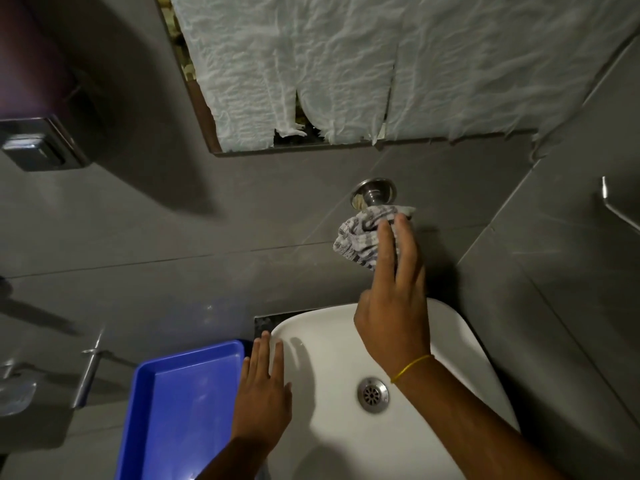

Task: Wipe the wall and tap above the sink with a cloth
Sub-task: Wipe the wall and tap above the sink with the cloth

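Observation:
My right hand (394,306) holds a grey-and-white checked cloth (363,237) wrapped over the steel tap (374,194), whose round base plate shows on the grey tiled wall (242,216). The tap's spout is hidden under the cloth and my fingers. A yellow thread circles my right wrist. Below lies the white sink (332,348) with a metal drain (373,394). My left hand (263,393) rests flat, fingers apart, on the sink's left rim and holds nothing.
A blue plastic tray (180,410) sits left of the sink. Above the tap, white crumpled paper covers a framed mirror (346,64). A steel dispenser (38,143) hangs at upper left; a soap dish and bar (86,368) at lower left. A metal rail (620,209) is on the right wall.

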